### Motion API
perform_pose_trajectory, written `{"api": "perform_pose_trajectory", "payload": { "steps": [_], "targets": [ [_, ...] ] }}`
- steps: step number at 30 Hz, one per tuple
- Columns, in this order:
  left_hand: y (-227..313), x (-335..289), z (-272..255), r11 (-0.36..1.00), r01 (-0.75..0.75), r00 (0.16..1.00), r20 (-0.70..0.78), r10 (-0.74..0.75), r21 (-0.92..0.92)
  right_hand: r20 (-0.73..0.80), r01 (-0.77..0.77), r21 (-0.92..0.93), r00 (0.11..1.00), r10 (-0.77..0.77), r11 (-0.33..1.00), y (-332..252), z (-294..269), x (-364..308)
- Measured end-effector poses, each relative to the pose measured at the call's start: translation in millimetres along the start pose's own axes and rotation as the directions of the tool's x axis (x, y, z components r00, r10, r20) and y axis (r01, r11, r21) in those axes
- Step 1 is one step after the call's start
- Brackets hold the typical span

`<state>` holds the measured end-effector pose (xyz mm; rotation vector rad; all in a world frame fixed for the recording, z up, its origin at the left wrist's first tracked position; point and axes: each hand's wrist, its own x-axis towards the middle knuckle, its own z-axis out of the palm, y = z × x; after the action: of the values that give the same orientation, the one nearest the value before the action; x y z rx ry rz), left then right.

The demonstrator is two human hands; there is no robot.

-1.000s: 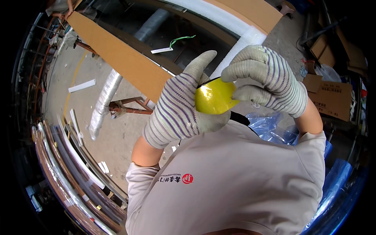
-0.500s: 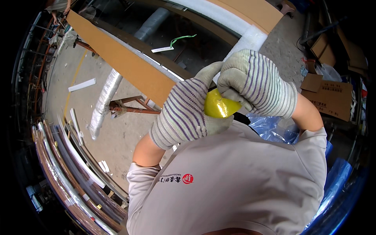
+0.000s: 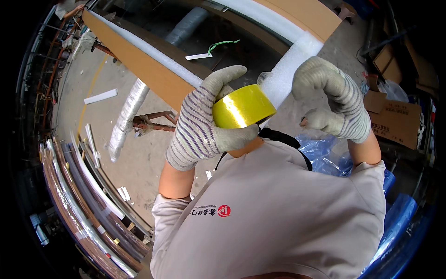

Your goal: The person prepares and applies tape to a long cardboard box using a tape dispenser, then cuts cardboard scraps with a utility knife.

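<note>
The left hand point(image 3: 200, 123), in a striped knit glove, holds a glossy yellow tape roll point(image 3: 242, 107) in front of the chest, gripping it from the left. The right hand point(image 3: 337, 102), gloved alike, is well apart from the roll, thumb and curled fingers parted by a wide gap. Dark lettering point(image 3: 203, 210) and a red round emblem point(image 3: 224, 211) mark the grey shirt point(image 3: 278, 223). At the right, a brown carton point(image 3: 395, 122) carries rows of dark print on its side. Beyond the left hand is a white tag point(image 3: 199, 56) with a green tie point(image 3: 222, 44); any writing on it is too small to make out. White foam point(image 3: 290, 69) lines the cardboard point(image 3: 312, 16) just beyond the roll
</note>
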<state>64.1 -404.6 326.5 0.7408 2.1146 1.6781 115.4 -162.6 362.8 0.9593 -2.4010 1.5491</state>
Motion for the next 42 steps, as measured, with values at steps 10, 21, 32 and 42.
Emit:
{"api": "perform_pose_trajectory", "payload": {
  "steps": [10, 21, 32, 42],
  "targets": [
    [11.9, -7.4, 1.1, 0.998, 0.048, 0.995, 0.085, -0.052, 0.052, 0.061, -0.041, 0.013, 0.997, 0.040, 0.999, 24.1, 27.6, 12.8],
    [1.6, -18.7, -9.3, 0.986, 0.040, 0.998, 0.059, -0.031, -0.161, 0.273, -0.202, 0.265, 0.954, 0.127, 0.943, 50.1, 3.7, -18.5],
    [7.7, -16.9, 1.1, 0.999, -0.014, 0.984, 0.175, 0.020, -0.039, -0.160, -0.331, 0.481, 0.877, 0.453, 0.812, 49.6, -2.5, -5.0],
    [17.4, -7.0, 7.4, 0.993, 0.026, 0.948, 0.314, -0.061, 0.116, 0.508, -0.691, 0.269, 0.693, 0.511, 0.671, 27.8, 17.3, 31.6]
  ]
}}
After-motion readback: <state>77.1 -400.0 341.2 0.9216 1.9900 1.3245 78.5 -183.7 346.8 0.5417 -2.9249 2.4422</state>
